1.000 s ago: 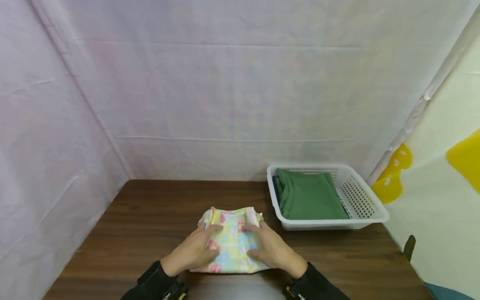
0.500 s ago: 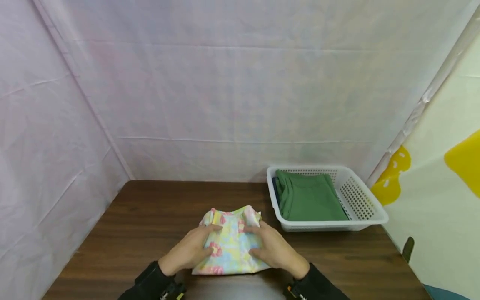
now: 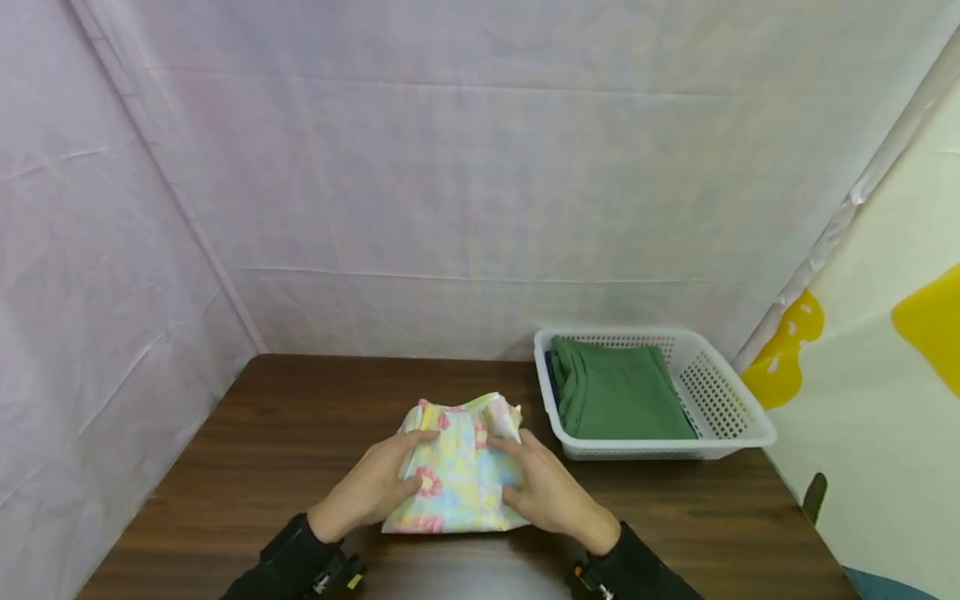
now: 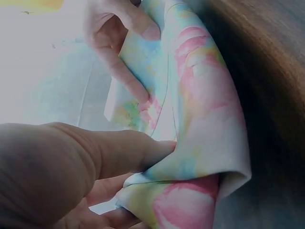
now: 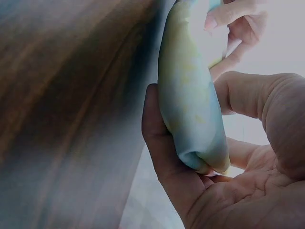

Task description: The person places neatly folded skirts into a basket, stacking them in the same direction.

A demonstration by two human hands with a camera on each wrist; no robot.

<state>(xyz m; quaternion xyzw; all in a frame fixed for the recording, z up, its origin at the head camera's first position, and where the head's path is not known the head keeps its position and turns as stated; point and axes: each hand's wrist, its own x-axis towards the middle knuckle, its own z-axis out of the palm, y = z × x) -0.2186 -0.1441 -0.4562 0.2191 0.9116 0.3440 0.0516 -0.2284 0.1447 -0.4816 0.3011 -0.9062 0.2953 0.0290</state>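
Note:
A folded floral garment (image 3: 459,479) in pastel yellow, blue and pink is held over the front middle of the table by both hands. My left hand (image 3: 369,486) grips its left side, thumb on top. In the left wrist view the fingers go under the folded layers of the garment (image 4: 207,105). On the opposite side my right hand (image 3: 553,493) holds the edge. The right wrist view shows that hand's thumb on one face of the rolled edge of the garment (image 5: 190,95) and fingers curled beneath.
A white perforated plastic basket (image 3: 731,400) stands on the brown wooden table (image 3: 300,417) at the back right. Inside it lies folded green cloth (image 3: 622,392), with a dark cloth edge showing at its left. Pale fabric sheets (image 3: 480,183) hang behind and beside the table.
Both hands have raised the floral garment and shifted it slightly away from the front of the table, keeping their grip on its sides. The basket stays where it was.

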